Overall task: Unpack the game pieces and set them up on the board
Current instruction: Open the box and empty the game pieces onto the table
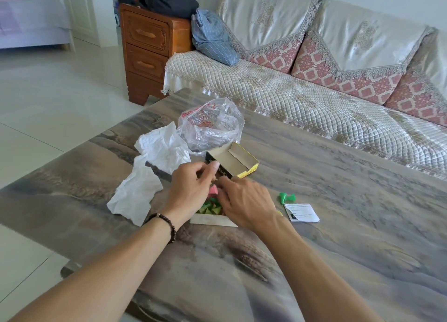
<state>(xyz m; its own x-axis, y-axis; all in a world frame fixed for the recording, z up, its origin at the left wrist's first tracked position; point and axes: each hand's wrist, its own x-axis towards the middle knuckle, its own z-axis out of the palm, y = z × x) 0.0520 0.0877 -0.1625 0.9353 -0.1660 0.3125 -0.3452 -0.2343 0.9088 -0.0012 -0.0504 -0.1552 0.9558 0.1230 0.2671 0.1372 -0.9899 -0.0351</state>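
An open cardboard box [212,219] lies on the marble-patterned table [338,213], holding several green and pink game pieces [210,205]. My left hand [191,188] and my right hand [244,203] meet over the box, fingers curled together above a pink piece [213,190]. What the fingertips pinch is hidden. Two green pawns [287,197] lie loose on the table to the right of my right hand. A second empty black and yellow box [233,162] lies open just behind my hands.
Crumpled white paper [150,174] lies to the left, a clear plastic bag [210,126] behind it. A small printed leaflet [301,212] rests at the right. A quilted sofa [314,99] runs along the far table edge, a wooden cabinet [150,48] beyond.
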